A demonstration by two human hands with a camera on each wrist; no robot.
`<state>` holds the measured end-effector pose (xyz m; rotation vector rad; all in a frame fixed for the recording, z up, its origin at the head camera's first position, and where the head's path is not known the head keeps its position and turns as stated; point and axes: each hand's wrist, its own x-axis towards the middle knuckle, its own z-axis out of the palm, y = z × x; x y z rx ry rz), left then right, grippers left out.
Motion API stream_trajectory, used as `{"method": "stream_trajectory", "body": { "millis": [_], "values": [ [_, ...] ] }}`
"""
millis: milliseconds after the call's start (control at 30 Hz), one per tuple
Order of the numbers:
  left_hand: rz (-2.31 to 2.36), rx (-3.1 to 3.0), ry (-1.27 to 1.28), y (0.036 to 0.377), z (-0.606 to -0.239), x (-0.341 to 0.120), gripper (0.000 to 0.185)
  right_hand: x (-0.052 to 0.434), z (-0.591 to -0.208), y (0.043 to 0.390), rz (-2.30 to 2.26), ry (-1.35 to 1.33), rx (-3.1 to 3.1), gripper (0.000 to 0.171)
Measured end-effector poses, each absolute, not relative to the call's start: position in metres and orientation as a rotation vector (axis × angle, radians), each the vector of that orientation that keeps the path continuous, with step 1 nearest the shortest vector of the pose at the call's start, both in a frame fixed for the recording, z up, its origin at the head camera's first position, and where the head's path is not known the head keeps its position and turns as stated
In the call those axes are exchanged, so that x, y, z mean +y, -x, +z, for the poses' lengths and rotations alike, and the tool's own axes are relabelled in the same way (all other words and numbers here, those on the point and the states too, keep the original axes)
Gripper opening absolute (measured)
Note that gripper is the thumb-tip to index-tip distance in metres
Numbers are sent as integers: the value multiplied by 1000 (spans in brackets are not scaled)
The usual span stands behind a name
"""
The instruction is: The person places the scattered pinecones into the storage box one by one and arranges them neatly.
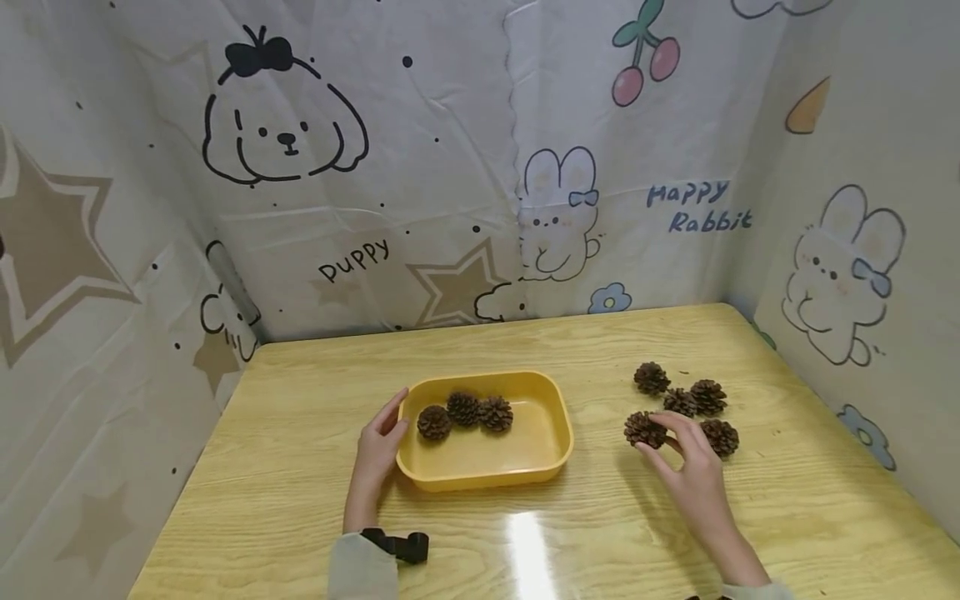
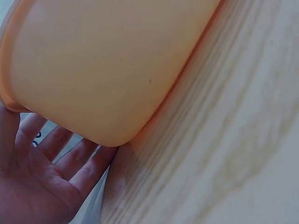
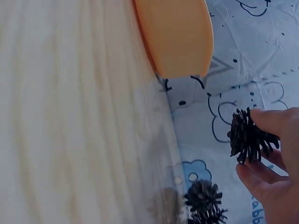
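I have pale cloth (image 1: 450,108) hanging on three sides, printed with stars, a puppy, rabbits and cherries, and it encloses the wood-grain table (image 1: 292,417) I am watching. Left of the table's middle I see the yellow tray (image 1: 517,454), a rounded rectangle with raised walls. At its left end I have the left hand (image 1: 377,454); my left wrist view shows the thumb touching by the rim and the other fingers spread, extended against the outer wall. Over to the right I have the right hand (image 1: 693,471), thumb and fingertips pinching one pinecone (image 1: 643,429), which my right wrist view shows raised above the tabletop, well apart from the tray. On the left wrist I can make out a black band (image 1: 396,546), just past a light sleeve's cuff. Smallest on my feed are the other cones: three tray pinecones (image 1: 463,409) close together toward the tray's far left, and four loose pinecones (image 1: 651,378) on the table, three beyond the right hand and one just beside its far-right side
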<state>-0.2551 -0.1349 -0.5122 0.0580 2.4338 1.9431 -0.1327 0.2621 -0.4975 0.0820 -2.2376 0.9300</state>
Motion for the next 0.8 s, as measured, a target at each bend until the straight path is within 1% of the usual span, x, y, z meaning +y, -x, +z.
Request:
{"method": "stream_trajectory", "body": {
  "millis": [300, 500, 800],
  "values": [
    [1969, 2446, -79, 256, -515, -135, 48, 239, -496, 154, 895, -233, -2147, 55],
    [1986, 2438, -109, 255, -512, -134, 48, 222, -494, 163, 924, -284, -2129, 53],
    [2008, 2467, -87, 257, -513, -139, 47, 188, -485, 190, 965, -471, -2086, 55]
  ]
}}
